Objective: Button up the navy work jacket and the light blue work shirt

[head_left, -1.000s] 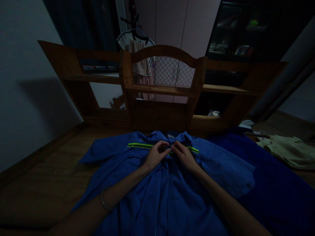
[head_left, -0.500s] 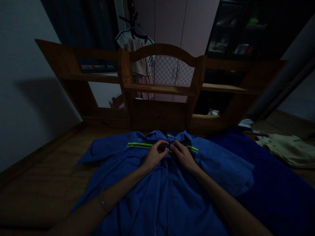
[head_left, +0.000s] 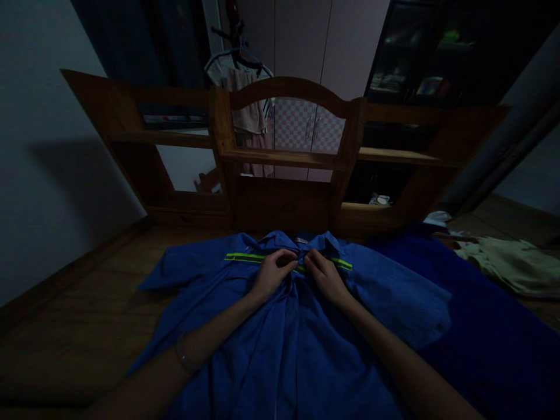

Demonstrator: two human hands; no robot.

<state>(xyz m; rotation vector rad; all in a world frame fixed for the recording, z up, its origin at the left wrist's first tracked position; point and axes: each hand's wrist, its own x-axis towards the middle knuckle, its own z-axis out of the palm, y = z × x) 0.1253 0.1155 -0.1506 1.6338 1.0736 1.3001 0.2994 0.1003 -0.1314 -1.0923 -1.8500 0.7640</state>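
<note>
A blue short-sleeved shirt (head_left: 324, 344) with a yellow-green stripe across the chest lies spread out, its collar at the far end. At the front opening just below the collar, my left hand (head_left: 275, 271) pinches the left side of the cloth between thumb and fingers. Close beside it, my right hand (head_left: 324, 274) has its fingers closed on the right front edge. A narrow gap separates the fingertips of both hands, with the shirt's front edge showing between. Any small fastening there is too dark to make out clearly.
Behind the collar stands a wooden headboard (head_left: 284, 201) with open shelves. A dark blue cloth (head_left: 481, 326) lies to the right, with pale folded cloth (head_left: 516, 262) beyond it. Bare wooden boards (head_left: 87, 326) show at the left. Clothes (head_left: 247, 105) hang from a rack behind the headboard.
My left hand has shifted slightly left, and the gap between the two hands' fingertips has widened a little. The shirt lies in the same place.
</note>
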